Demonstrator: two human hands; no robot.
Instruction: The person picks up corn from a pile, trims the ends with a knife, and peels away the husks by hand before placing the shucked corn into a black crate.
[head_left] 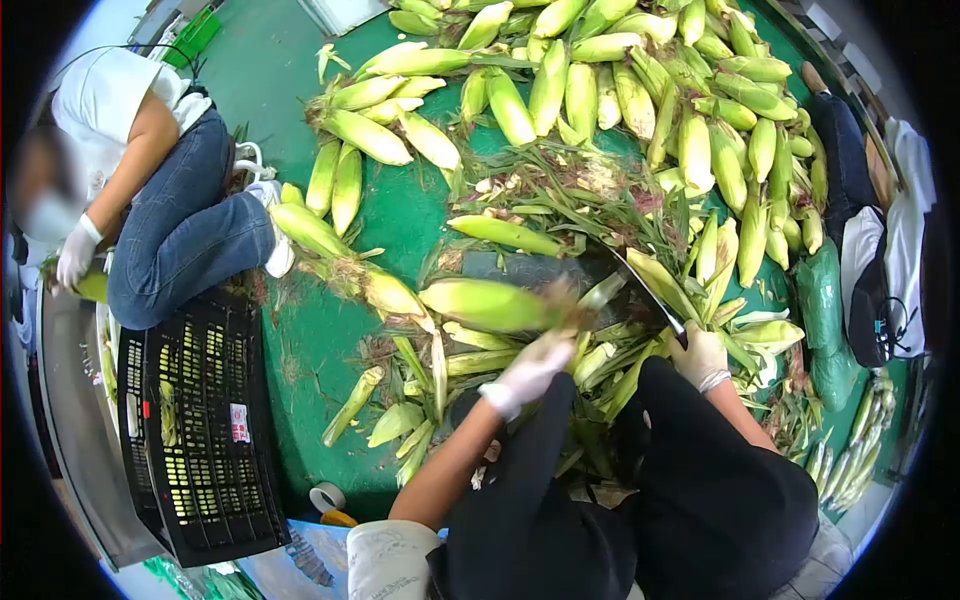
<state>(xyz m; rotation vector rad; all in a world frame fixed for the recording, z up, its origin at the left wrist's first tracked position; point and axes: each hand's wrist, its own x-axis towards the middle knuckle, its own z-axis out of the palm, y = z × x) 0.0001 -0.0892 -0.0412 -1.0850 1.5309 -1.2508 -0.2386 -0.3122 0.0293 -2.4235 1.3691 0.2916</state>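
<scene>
My left hand (538, 372), in a white glove, is closed at the silk end of a green-husked ear of corn (482, 304). Motion blurs both the ear and the fingertips. In my gloved right hand (698, 358) is the dark handle of a knife (648, 288), its long curved blade pointing up and left. Beneath the blade and around both hands lie cut husks and leaves (600, 365). Just beyond the blurred ear, another ear of corn (508, 235) rests beside a dark board (515, 266).
A large heap of unhusked corn (610, 85) covers the far side of the green floor (325, 400). To the left, a co-worker (160, 170) crouches behind a black plastic crate (205, 430). A tape roll (326, 496) lies near my left elbow; a green bag (825, 330) stands at right.
</scene>
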